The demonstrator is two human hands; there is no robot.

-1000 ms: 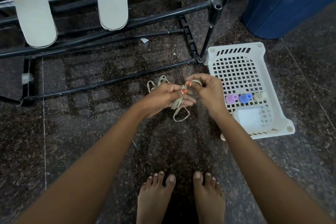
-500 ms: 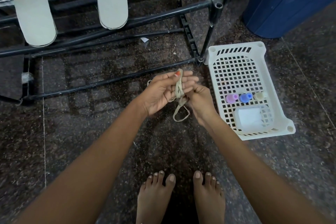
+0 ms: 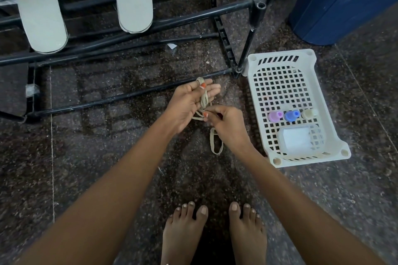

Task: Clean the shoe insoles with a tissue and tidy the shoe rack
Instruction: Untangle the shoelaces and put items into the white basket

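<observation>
The left hand (image 3: pixel 189 103) lay palm up with straight fingers, a beige flat shoelace (image 3: pixel 203 98) wound round them and pinned under its thumb. The right hand (image 3: pixel 228 127) pinched the same shoelace just below, a loop dangling beneath it. Two pale grey foam insoles (image 3: pixel 39 6) rested on the black metal-tube shoe rack (image 3: pixel 193 18), beside a white perforated plastic basket (image 3: pixel 323 97).
</observation>
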